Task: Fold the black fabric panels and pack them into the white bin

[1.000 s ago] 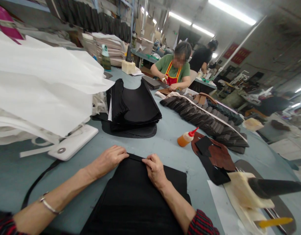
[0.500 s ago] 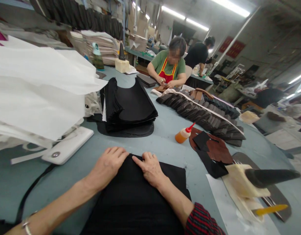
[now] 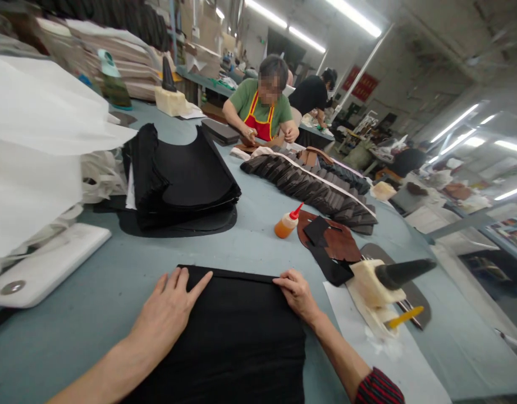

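A black fabric piece [image 3: 241, 331] lies on the table in front of me, its far edge folded over in a narrow strip. My left hand [image 3: 168, 303] rests flat on the fabric's left far corner, fingers spread. At the right far corner, my right hand [image 3: 298, 292] pinches the folded edge between thumb and fingers. Beyond the fabric stands a small bottle [image 3: 286, 225] of orange liquid with a red nozzle. Left of that sits a stack of black fabric pieces [image 3: 191, 174], curved upward at the sides.
A white board [image 3: 51, 264] and white sheets [image 3: 39, 146] are at the left. To the right are brown and black leather pieces [image 3: 338, 241] and a cream block [image 3: 367, 280] holding a black cone. A long row of dark pieces [image 3: 304, 185] lies near a seated co-worker [image 3: 262, 106].
My right hand has slid right along the folded edge to the far right corner. My left hand has flattened and spread its fingers. The view has swung right.
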{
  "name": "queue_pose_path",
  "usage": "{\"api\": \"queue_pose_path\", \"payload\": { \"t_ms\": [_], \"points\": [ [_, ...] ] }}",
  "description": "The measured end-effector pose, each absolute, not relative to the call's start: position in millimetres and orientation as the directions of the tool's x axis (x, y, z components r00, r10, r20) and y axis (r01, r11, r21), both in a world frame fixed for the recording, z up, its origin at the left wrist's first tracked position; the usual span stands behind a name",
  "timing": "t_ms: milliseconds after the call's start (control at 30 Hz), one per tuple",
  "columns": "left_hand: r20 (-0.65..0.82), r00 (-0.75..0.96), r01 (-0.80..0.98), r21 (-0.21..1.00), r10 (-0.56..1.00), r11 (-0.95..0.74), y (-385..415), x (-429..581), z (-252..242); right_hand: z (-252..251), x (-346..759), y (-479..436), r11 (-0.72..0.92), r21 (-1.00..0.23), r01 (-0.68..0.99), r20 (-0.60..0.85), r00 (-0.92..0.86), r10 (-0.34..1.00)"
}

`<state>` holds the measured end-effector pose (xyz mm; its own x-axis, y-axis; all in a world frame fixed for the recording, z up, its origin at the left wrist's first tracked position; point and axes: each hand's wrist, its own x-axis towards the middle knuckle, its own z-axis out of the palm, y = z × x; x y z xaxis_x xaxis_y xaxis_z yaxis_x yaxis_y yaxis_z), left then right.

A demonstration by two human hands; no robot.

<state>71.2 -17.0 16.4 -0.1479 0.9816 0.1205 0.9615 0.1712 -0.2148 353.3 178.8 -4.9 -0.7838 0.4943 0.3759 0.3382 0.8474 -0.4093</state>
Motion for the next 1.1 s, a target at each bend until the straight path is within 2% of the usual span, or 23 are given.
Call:
{"api": "queue_pose_path", "payload": {
  "t_ms": [100, 233, 367, 433, 533, 600, 733, 933, 1100],
  "points": [
    [0.163, -0.074, 0.962, -0.249, 0.984, 0.113, -10.3, 78.8, 16.6, -4.3, 371.9, 176.7, 0.842, -0.359, 0.402, 0.415, -0.740, 0.530],
    [0.157, 0.056, 0.962, -0.272, 0.986, -0.011, -0.7, 93.0, 14.6, -5.6, 375.8, 170.9, 0.887, -0.192, 0.419, 0.420, -0.782, 0.460],
    [0.134, 0.029, 0.957, -0.290, 0.991, 0.011, 10.0, 112.4, 24.0, -5.0, 376.1, 170.0, 0.910, -0.058, 0.409, 0.374, -0.836, 0.400],
    [0.124, 0.069, 0.946, -0.324, 0.990, -0.025, 15.9, 122.6, 30.5, -4.2, 376.8, 170.8, 0.917, -0.022, 0.399, 0.358, -0.853, 0.380],
    [0.092, 0.075, 0.942, -0.334, 0.993, -0.040, 24.4, 136.7, 38.1, -3.2, 377.9, 171.9, 0.920, 0.015, 0.392, 0.332, -0.870, 0.365],
    [0.074, 0.025, 0.951, -0.308, 0.997, -0.001, 30.0, 146.3, 42.6, -2.8, 378.8, 172.4, 0.921, 0.039, 0.387, 0.316, -0.880, 0.356],
    [0.065, 0.049, 0.967, -0.254, 0.997, -0.031, 43.4, 173.4, 52.7, -0.9, 379.4, 173.5, 0.932, 0.072, 0.355, 0.290, -0.901, 0.321],
    [-0.045, -0.058, 0.975, -0.219, 0.997, 0.047, 59.1, 207.0, 48.4, 4.5, 375.7, 171.3, 0.941, 0.110, 0.320, 0.250, -0.925, 0.285],
    [0.077, -0.008, 0.964, -0.265, 0.997, 0.028, 47.9, 186.5, 42.1, 7.8, 392.9, 173.2, 0.936, 0.110, 0.335, 0.261, -0.918, 0.298]
  ]
}}
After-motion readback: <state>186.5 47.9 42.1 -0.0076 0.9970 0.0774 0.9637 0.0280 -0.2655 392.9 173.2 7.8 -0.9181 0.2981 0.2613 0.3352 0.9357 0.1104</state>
